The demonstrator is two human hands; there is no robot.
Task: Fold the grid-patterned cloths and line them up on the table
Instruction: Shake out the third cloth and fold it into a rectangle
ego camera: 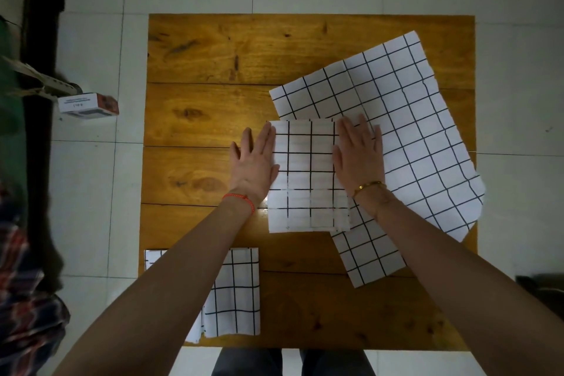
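pressing flat, the left hand [253, 162] and right hand [358, 151] lie open-palmed on either side of the folded cloth [308, 177], gripping nothing. it sits partly on the unfolded cloth [406, 131]; sliding it toward the finished cloth [235, 293] risks dragging that sheet or loosening layers.

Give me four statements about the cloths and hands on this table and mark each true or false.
1. Both hands lie flat with open palms along the sides of the folded cloth in the middle. True.
2. The left hand wears a gold bracelet. False: a red string; the gold one is on the right hand.
3. A finished folded cloth lies near the table's front-left corner. True.
4. The unfolded cloth hangs off the table's left edge. False: it lies on the right side.
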